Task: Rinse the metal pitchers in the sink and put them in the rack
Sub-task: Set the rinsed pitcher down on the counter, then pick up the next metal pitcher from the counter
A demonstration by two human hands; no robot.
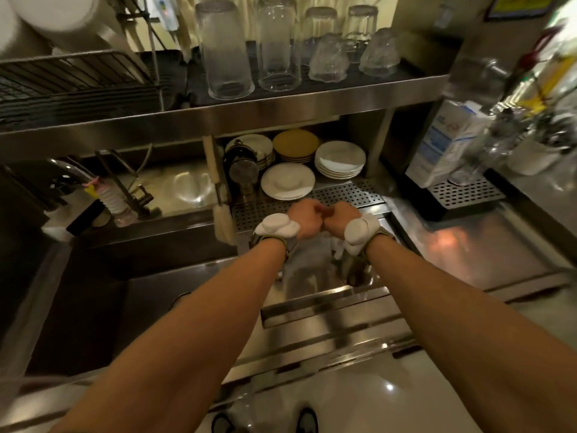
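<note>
My left hand (304, 218) and my right hand (340, 217) are curled into fists and meet knuckle to knuckle above a small steel basin (312, 276); nothing shows in either. Both wrists wear white padded bands. Below my right wrist a shiny metal pitcher (356, 271) sits in the basin, partly hidden by my arm. The wire dish rack (78, 76) stands on the upper shelf at the far left. The large dark sink (93, 307) lies to the left of my arms.
Upturned glasses (228, 51) line the upper shelf. Stacked plates (338, 159) and a perforated drain plate (343, 193) lie behind my hands. A bottle brush (223, 220) hangs by the sink, with a faucet (125, 185) at left and a milk carton (443, 145) at right.
</note>
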